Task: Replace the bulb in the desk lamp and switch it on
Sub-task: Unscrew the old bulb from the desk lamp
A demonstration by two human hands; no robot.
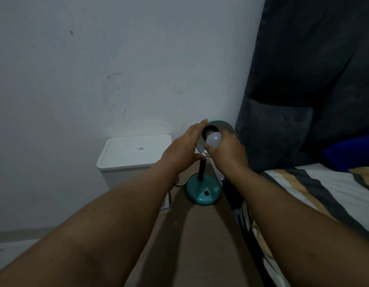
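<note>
My right hand (pixel 229 154) pinches the white bulb (pixel 213 139) by its dome, with its base at the dark socket (pixel 209 130) just beyond my fingertips. Whether it is going in or coming out, I can't tell. My left hand (pixel 180 151) clasps the shade (pixel 225 126) rim between fingers and thumb. I hold the shade steady, the bulb square to the socket, and twist gently.

A brown table (pixel 200 241) carries the desk lamp (pixel 204 190) on its round teal base near the far end; a black cord (pixel 178 184) trails left.
</note>
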